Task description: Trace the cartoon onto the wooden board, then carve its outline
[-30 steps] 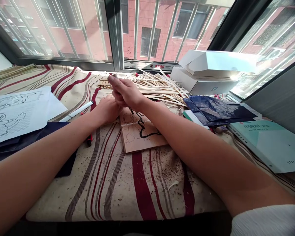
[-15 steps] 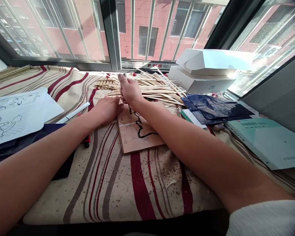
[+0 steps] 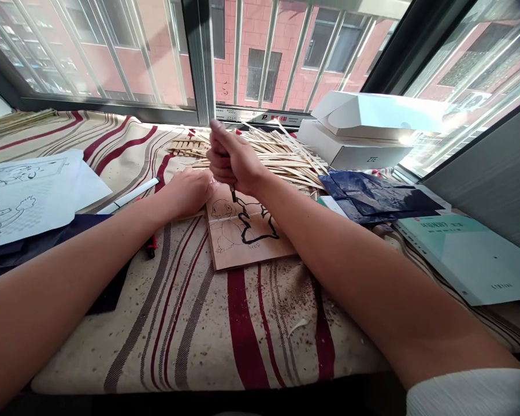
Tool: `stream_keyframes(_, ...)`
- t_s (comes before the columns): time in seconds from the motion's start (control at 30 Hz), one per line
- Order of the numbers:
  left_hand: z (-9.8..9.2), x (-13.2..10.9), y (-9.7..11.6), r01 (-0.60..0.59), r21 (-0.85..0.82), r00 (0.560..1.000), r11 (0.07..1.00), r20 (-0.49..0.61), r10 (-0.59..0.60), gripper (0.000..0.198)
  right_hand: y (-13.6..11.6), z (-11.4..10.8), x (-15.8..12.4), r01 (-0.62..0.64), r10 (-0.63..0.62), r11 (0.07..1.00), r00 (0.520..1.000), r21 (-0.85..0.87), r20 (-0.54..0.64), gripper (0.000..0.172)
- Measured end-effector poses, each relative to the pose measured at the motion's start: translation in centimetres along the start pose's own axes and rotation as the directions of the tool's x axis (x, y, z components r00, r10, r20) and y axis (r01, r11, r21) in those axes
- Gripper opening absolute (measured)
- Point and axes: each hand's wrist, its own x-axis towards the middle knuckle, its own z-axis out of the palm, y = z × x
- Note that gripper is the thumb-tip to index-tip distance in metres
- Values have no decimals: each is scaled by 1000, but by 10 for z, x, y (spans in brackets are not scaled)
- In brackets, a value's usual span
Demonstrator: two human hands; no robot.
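A small wooden board [image 3: 247, 240] with a drawn cartoon creature lies on the striped cloth [image 3: 208, 323]. Part of the outline on it is cut dark. My right hand [image 3: 233, 159] is closed in a fist round a thin carving tool [image 3: 233, 193], whose tip points down at the board's top edge. My left hand [image 3: 190, 190] rests on the board's upper left corner, fingers curled over it and pressing it down.
A heap of thin wooden strips [image 3: 277, 153] lies behind the board. White boxes [image 3: 364, 130] stand at the back right, dark blue carbon paper [image 3: 381, 196] and a teal booklet [image 3: 472, 254] to the right. Drawing sheets [image 3: 26, 196] and a white pen [image 3: 130, 196] lie left. Wood shavings litter the cloth.
My right hand has turned from fingers extended to a fist gripping the tool upright, its tip lowered onto the board. The left hand has stayed on the board's corner.
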Motion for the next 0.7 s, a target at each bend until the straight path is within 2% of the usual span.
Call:
stream_keyframes(0.07, -2, -1, 3, 24, 48, 1000, 999, 16, -24, 40, 0, 1, 2, 94, -95, 996, 994, -8, -53, 59)
stream_keyframes(0.13, -4, -2, 4, 27, 86, 999, 996, 27, -30, 40, 4, 2, 6, 123, -125, 992, 990, -36, -60, 58)
stream_keyframes(0.27, -9, -4, 7, 15, 132, 998, 991, 52, -22, 38, 12, 4, 13, 130, -135, 988, 990, -87, -51, 48)
stream_keyframes(0.4, -13, -6, 9, 24, 151, 997, 988, 72, -35, 40, 12, 8, 11, 124, -136, 986, 984, -107, -113, 40)
stream_keyframes(0.6, -16, -7, 11, 63, 163, 994, 985, 75, -76, 42, 11, 8, 10, 130, -142, 986, 983, -103, -117, 40)
stream_keyframes(0.7, -18, -7, 13, 67, 163, 993, 984, 86, -82, 44, 13, 11, 12, 129, -149, 984, 975, -125, -164, 41)
